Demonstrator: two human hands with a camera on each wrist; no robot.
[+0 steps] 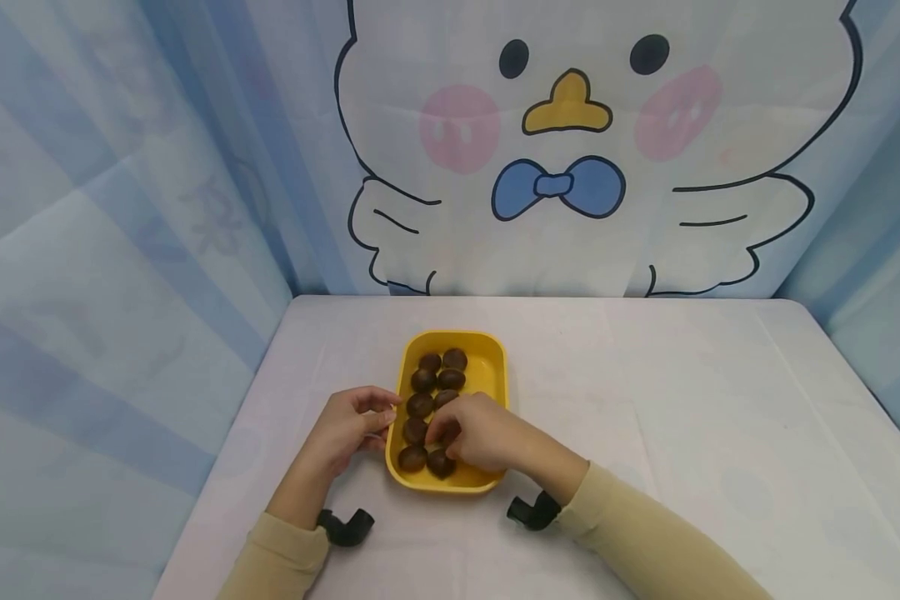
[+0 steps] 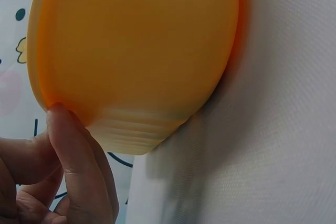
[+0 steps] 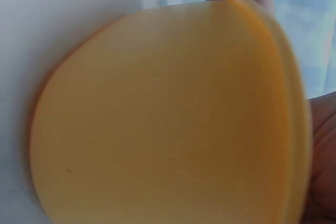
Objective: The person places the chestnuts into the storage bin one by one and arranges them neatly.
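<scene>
A yellow tray (image 1: 487,367) holds several glossy brown chestnuts (image 1: 423,381), lined up in two rows along its left side. My right hand (image 1: 483,429) reaches over the tray's right rim, fingers bent down and pinching a chestnut in the right row, mostly hidden by the hand. At the left rim, my left hand (image 1: 352,425) touches the tray with its fingertips. In the left wrist view, a fingertip (image 2: 60,116) rests against the outer wall just under the rim. The right wrist view is filled by the tray's outer wall (image 3: 168,119), with part of the right hand (image 3: 323,166) behind the rim.
The tray stands on a white-covered table (image 1: 682,417). Black curved pieces (image 1: 347,528) sit at both wrists by the sleeves. Behind the table hangs a curtain (image 1: 555,250) with a cartoon bird, and blue drapes (image 1: 120,292) border the left side.
</scene>
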